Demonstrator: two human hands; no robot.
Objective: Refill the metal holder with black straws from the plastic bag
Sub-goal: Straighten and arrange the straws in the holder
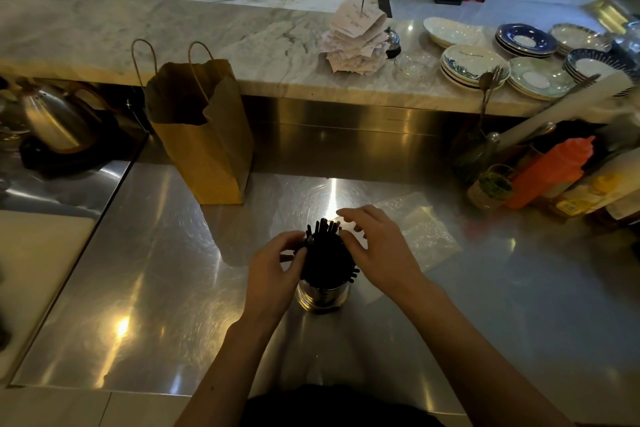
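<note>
We see the metal holder (322, 296) standing upright at lower centre of the frame on the steel counter (145, 288), packed with black straws (325, 253) whose tips fan out above the rim. Left hand (273, 270) is pressed against the left side of the straw bundle, fingers curled onto it. Right hand (379, 246) sits on the right side and over the top of the bundle, fingers spread loosely; we cannot tell if it pinches any single straw. The clear plastic bag (420, 229) lies flat on the counter just right of the right hand, looking mostly flat. A brown paper bag (204, 135) stands upright at upper left of centre. Stacked plates (474, 62) and a spike of paper receipts (356, 35) sit on the marble ledge (104, 31) at upper right. An orange squeeze bottle (550, 172) is at right edge.
</note>
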